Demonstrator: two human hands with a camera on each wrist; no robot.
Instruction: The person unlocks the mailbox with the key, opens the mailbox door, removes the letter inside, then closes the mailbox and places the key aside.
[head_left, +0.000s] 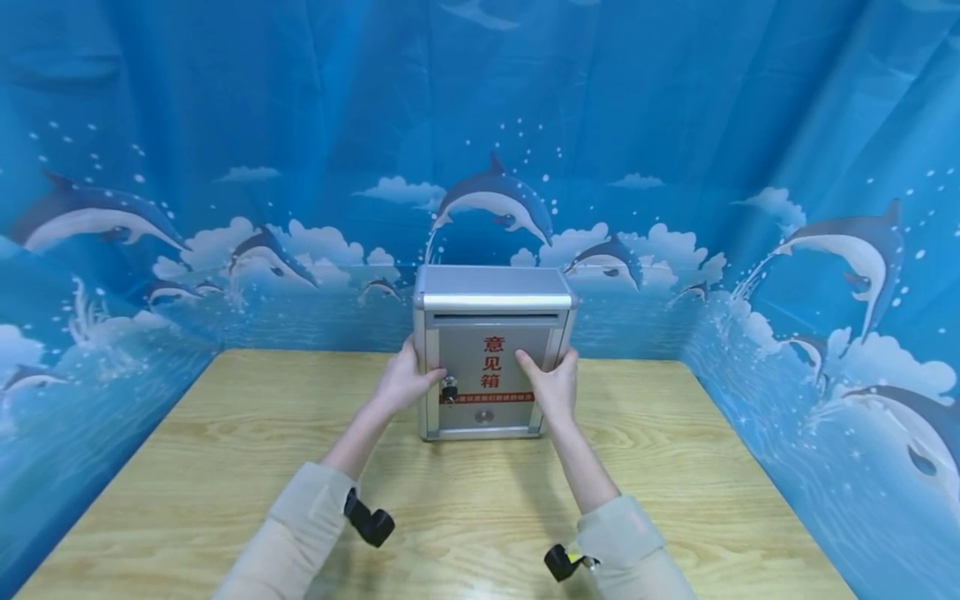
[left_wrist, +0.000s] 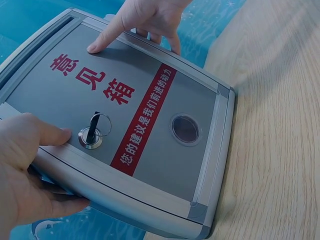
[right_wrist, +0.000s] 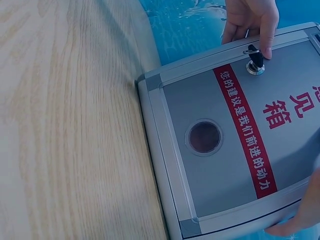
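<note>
A silver metal suggestion box (head_left: 459, 354) stands upright on the table, its front facing me, with red Chinese lettering and a slot along the top. My left hand (head_left: 401, 385) grips its left side, thumb on the front panel right beside the lock (left_wrist: 90, 139). A key (left_wrist: 93, 125) with a small ring sticks out of that lock. On the opposite side my right hand (head_left: 557, 387) holds the box's edge, its thumb pressed on the panel near the lettering and its fingers round the side. Low on the front sits a round window (right_wrist: 204, 137).
The wood-grain table (head_left: 480, 517) runs beneath the box and both forearms. Behind it and at both sides hangs a blue curtain (head_left: 315, 125) printed with dolphins and clouds. Black wrist cameras (head_left: 369, 521) are strapped at the sleeve cuffs.
</note>
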